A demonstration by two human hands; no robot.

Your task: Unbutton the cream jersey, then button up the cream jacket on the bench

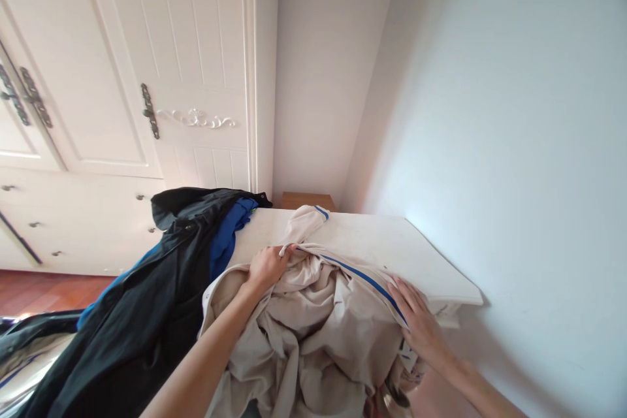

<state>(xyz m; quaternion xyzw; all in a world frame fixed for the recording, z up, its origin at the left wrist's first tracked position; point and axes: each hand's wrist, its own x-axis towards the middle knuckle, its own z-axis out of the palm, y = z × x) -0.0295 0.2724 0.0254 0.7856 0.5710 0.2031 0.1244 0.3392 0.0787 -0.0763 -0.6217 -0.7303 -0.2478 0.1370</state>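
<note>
A beige garment (337, 320) with blue piping lies bunched over the front edge of a white tabletop (382, 235), and its lower part hangs down in folds. One narrow end with a blue edge, which looks like a sleeve or cuff, rests further back on the top. My left hand (269, 268) is closed on the gathered cloth near the middle. My right hand (415, 313) lies with fingers stretched out along the blue-piped edge at the right. Its palm side is hidden.
Dark clothing (161, 274) with blue cloth (230, 235) beneath drapes over the left. Behind stands a white wardrobe (206, 52) with metal handles. A brown box-like object (308, 200) sits behind the tabletop. A pale wall (514, 111) borders the right, and reddish wood flooring (49, 290) shows lower left.
</note>
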